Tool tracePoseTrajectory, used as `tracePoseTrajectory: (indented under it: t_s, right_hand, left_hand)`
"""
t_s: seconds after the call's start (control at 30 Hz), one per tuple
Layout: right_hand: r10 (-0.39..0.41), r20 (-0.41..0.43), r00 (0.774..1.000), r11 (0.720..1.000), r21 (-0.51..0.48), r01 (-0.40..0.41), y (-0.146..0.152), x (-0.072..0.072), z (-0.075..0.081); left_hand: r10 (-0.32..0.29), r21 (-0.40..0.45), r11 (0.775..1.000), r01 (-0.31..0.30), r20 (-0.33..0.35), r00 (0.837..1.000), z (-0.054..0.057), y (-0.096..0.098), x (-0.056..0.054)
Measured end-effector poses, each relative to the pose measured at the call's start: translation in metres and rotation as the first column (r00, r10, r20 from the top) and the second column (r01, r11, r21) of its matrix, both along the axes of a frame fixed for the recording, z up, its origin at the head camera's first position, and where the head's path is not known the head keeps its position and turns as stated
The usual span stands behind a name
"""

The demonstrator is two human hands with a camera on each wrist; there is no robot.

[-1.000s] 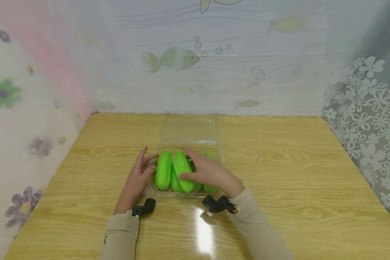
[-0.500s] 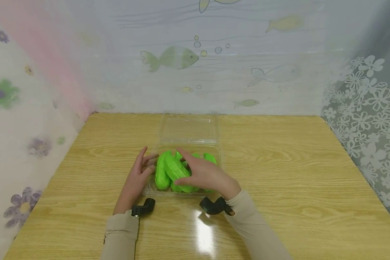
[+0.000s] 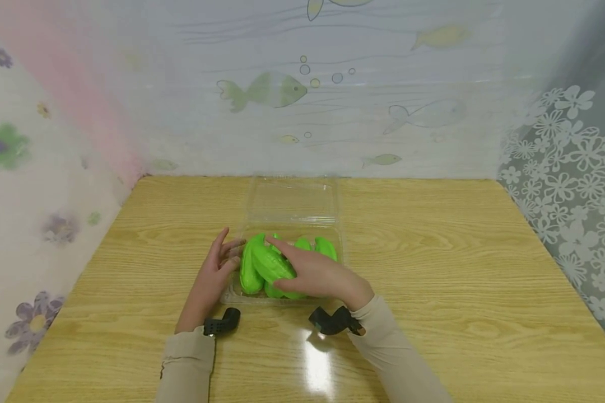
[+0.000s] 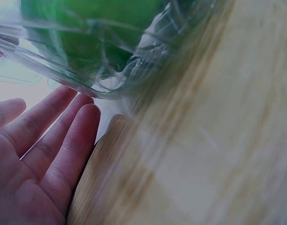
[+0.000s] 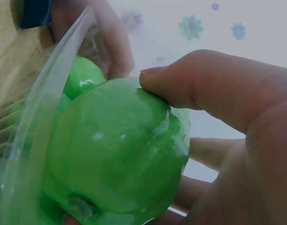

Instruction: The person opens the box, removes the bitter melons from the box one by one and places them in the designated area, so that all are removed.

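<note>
A clear plastic clamshell box (image 3: 232, 298) stands on the table with several bright green, long, ridged toy vegetables inside. My right hand (image 3: 320, 274) grips one green toy vegetable (image 3: 271, 264) with the thumb on its near side and the fingers around the far side. That piece lies slanted over the others and overlaps the leftmost green one (image 3: 250, 274). In the right wrist view its blunt, glossy end (image 5: 117, 145) shows beyond the box wall, the thumb pressing on it. My left hand (image 3: 218, 267) rests at the box's left side, fingers loosely straight, fingertips (image 4: 84, 117) right at the clear wall.
The box's clear lid (image 3: 292, 198) is folded back, away from me. Another green piece (image 3: 325, 247) lies at the box's right end. The wooden table (image 3: 433, 268) reaches a fish-print curtain (image 3: 181, 123) behind. Black camera mounts (image 3: 327, 320) sit at both wrists.
My right hand has moved left with its green toy vegetable, tilting it against the leftmost piece. More green pieces show on the right. The left hand has stayed in place.
</note>
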State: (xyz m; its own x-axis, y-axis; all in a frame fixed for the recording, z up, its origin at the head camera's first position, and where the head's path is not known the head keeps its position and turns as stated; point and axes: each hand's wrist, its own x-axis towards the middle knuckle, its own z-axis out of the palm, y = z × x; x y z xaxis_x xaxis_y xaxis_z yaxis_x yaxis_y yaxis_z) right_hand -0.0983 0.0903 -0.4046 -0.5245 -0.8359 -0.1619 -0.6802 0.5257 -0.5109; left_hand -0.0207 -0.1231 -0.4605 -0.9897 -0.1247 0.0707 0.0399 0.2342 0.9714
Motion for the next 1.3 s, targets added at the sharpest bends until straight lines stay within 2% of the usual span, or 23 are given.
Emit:
tracePoseTrajectory:
  t_s: [0.3, 0.47, 0.63, 0.8, 1.07, 1.3]
  right_hand:
    - [0.040, 0.029, 0.999, 0.999, -0.033, -0.039, 0.008, 0.004, 0.004]
    - [0.058, 0.059, 0.997, 0.997, -0.052, -0.055, 0.017, 0.010, 0.006]
    - [0.077, 0.028, 0.997, 0.996, -0.045, -0.076, 0.027, 0.016, 0.011]
    - [0.098, -0.015, 0.995, 0.995, -0.018, -0.098, 0.036, 0.023, 0.015]
    - [0.109, -0.035, 0.993, 0.994, -0.009, -0.110, 0.037, 0.023, 0.019]
    - [0.109, -0.044, 0.993, 0.994, -0.001, -0.109, 0.038, 0.024, 0.021]
  left_hand:
    - [0.020, -0.007, 1.000, -0.020, 0.011, 1.000, 0.004, 0.007, 0.009]
    - [0.040, -0.003, 0.999, -0.040, 0.010, 0.999, 0.006, 0.017, 0.020]
    - [0.058, 0.008, 0.998, -0.058, 0.010, 0.998, 0.008, 0.026, 0.031]
    - [0.071, 0.011, 0.997, -0.071, 0.005, 0.997, 0.004, 0.033, 0.041]
    - [0.073, -0.012, 0.997, -0.073, -0.001, 0.997, -0.015, 0.023, 0.036]
    - [0.073, -0.027, 0.997, -0.073, -0.021, 0.997, -0.019, 0.022, 0.034]
